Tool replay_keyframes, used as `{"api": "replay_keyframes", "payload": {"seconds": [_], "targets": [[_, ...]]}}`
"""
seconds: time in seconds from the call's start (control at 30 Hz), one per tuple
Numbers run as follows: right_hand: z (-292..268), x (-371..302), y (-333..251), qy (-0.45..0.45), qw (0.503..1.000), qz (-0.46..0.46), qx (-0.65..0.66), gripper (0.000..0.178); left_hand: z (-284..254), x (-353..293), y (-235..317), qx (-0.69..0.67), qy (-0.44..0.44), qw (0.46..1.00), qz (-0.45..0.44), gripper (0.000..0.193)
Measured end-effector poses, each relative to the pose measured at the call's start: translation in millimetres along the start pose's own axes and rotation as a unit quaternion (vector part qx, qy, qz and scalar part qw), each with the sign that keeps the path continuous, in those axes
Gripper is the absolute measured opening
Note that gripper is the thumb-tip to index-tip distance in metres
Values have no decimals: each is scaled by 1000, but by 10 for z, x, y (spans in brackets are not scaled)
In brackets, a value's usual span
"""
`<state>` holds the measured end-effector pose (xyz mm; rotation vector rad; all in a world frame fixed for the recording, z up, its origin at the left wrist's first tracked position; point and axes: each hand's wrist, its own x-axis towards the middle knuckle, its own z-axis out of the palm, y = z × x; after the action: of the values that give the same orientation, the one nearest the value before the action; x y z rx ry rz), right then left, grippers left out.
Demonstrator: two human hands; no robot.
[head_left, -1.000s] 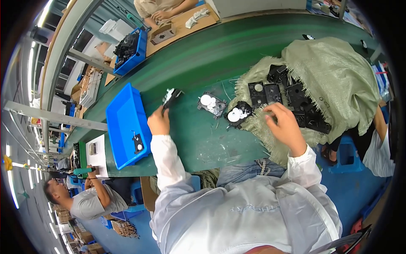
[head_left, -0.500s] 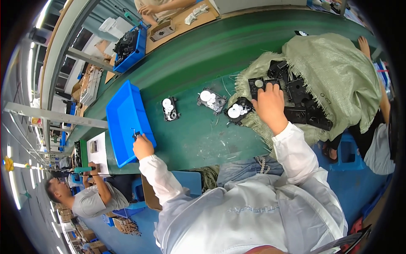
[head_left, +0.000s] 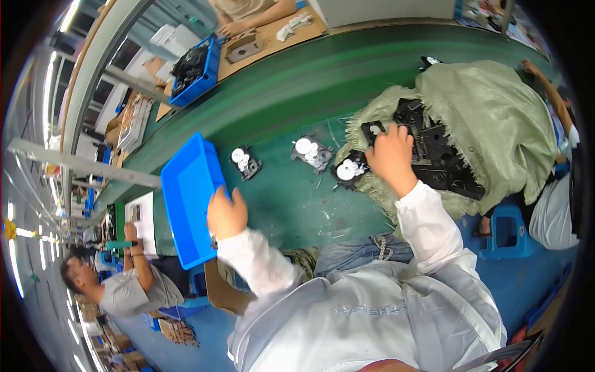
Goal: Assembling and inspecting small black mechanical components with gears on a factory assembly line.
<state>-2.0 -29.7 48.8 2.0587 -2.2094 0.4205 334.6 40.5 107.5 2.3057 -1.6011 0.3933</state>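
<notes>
My right hand (head_left: 393,156) reaches into the mouth of a pale green woven sack (head_left: 489,111), its fingers closed on a black plastic housing (head_left: 372,130). More black plastic housings (head_left: 437,146) lie piled in the sack. Just left of that hand sits a black gear unit (head_left: 351,170) with white gears. Two similar units, a middle gear unit (head_left: 312,154) and a left gear unit (head_left: 245,162), rest on the green bench. My left hand (head_left: 227,214) is beside the right wall of a blue bin (head_left: 192,204), thumb apart from the fingers, with nothing visible in it.
The green bench (head_left: 291,217) spans the view before me. At the far side stand another blue bin (head_left: 197,71) filled with black parts and a small cardboard box (head_left: 244,47). A person in grey (head_left: 139,291) sits at the left. A blue stool (head_left: 505,232) stands at the right.
My left hand has moved right, out from over the blue bin, and the small dark thing it held no longer shows in its fingers. The housing at my right hand has shifted and tilted slightly.
</notes>
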Motion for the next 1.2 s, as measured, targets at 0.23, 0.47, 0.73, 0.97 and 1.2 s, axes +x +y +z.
{"api": "replay_keyframes", "payload": {"seconds": [0.23, 0.47, 0.73, 0.97, 1.2], "targets": [[-228, -53, 56, 80, 951, -20, 297, 22, 860, 913, 145, -3, -144, 981, -127, 72], [-488, -252, 267, 47, 833, 14, 550, 22, 1050, 1029, 218, -39, -119, 973, -195, 97], [-522, -492, 312, 58, 776, 40, 627, 41, 751, 473, 381, -136, -161, 976, -56, 99], [-546, -554, 480, 30, 817, 34, 575, 57, 379, 596, 858, -214, -150, 953, 155, 72], [-598, -589, 561, 82, 799, 33, 595, 68, 597, 1434, 2876, -209, -298, 852, 377, 40]]}}
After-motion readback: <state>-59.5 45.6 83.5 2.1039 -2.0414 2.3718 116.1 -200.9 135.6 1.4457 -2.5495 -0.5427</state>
